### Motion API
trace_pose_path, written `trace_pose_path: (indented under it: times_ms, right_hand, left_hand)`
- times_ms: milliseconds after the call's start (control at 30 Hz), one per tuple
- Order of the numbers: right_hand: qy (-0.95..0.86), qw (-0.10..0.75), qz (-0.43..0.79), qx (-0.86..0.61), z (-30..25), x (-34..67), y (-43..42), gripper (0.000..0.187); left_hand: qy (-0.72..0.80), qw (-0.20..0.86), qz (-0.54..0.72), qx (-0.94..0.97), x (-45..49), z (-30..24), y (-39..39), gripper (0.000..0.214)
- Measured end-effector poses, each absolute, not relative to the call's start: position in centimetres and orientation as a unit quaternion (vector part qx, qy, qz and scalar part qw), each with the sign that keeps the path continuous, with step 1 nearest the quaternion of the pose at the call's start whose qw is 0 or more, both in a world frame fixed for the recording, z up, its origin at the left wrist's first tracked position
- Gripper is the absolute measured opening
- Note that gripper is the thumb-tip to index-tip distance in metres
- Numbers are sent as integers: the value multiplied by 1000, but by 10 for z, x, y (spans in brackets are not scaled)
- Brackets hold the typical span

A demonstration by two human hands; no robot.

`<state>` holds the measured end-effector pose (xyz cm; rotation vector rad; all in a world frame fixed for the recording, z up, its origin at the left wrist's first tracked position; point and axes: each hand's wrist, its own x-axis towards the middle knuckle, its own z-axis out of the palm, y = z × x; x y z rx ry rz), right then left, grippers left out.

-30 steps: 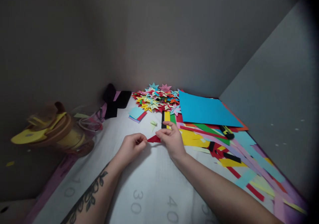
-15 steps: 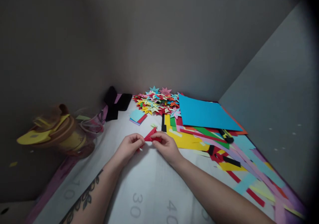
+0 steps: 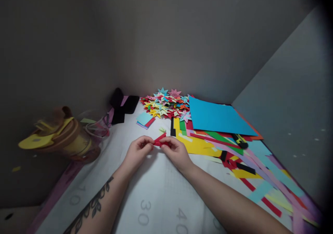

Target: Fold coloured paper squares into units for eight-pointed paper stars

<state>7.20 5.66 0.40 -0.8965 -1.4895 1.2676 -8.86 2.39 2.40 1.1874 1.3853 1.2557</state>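
Note:
A small folded piece of red paper (image 3: 159,139) is pinched between both hands above the white tabletop sheet (image 3: 156,185). My left hand (image 3: 139,150) grips its left side, thumb against bent fingers. On the right side my right hand (image 3: 177,152) is closed on the same paper; the fingers cover part of it. Just beyond the hands lies a tiny pale green paper piece (image 3: 162,130). Behind that, a heap of many-coloured folded paper stars (image 3: 166,104) rests against the wall. A little stack of paper squares (image 3: 145,119), light blue on top, sits beyond my left hand.
At the right, a large blue sheet (image 3: 221,118) covers other sheets. A black and yellow cutter (image 3: 239,141) lies by its front edge among coloured paper strips (image 3: 260,171). A brown and yellow lidded cup (image 3: 75,140) and a clear container (image 3: 97,126) stand at the left.
The red paper looks narrower, its triangular flap now turned more edge-on. My hands have drawn slightly closer together. The whole view has shifted a little.

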Motion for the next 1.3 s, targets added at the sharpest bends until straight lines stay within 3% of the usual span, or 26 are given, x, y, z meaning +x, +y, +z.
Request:
trace_pose_path:
  times_ms: [267,1067,1300]
  right_hand:
    - [-607,478,515,-372,5,71,57,12]
    - [-604,490,521,-352,3,69,55,14]
    - [-607,508,506,-343,-1,68,56,12]
  left_hand:
    - [567,429,476,518,-89,25,22,18]
    - [570,335,471,584,-86,25,21,14]
    - [539,265,475,643,-84,22,17,15]
